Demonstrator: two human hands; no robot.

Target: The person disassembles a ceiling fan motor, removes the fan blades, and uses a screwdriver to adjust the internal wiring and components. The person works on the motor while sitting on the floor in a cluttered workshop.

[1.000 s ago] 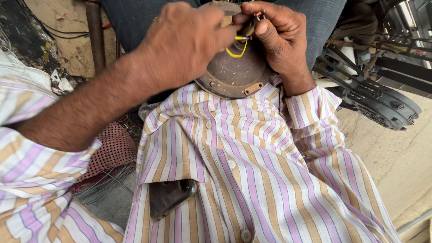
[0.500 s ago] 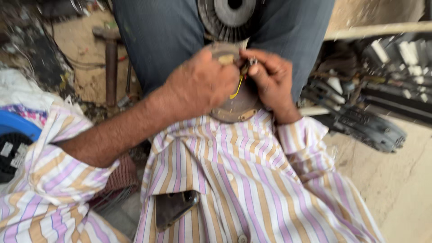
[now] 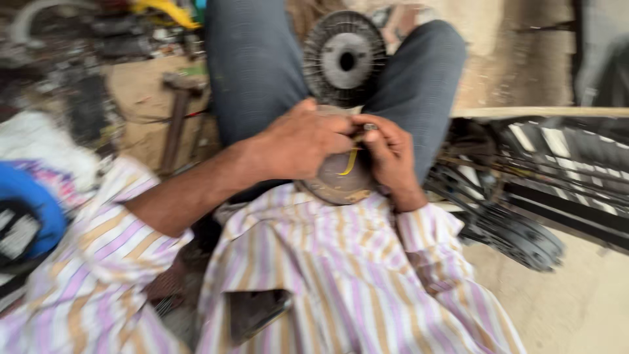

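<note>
A round, dusty brown metal motor part [image 3: 337,183] rests against my lap, between my legs in dark trousers. My left hand [image 3: 298,141] lies over its upper left side, fingers curled on it. My right hand [image 3: 388,154] pinches a small yellow wire [image 3: 349,164] that loops out of the part's top. Both sets of fingertips meet at that wire. The picture is blurred, so the fingertips' exact grip is unclear. Just beyond the hands a round grey finned disc [image 3: 345,58] with a centre hole sits between my knees.
A hammer [image 3: 175,118] lies on the dirty floor at the left among scattered dark parts. A blue and black object [image 3: 23,219] sits at the far left. Black fan-like parts [image 3: 517,229] and slatted frames lie at the right. A dark phone [image 3: 252,313] sticks out of my shirt pocket.
The view has tilted up, so the hands and motor part sit lower in the picture and the finned disc and floor show. Both hands stay on the part and wire.
</note>
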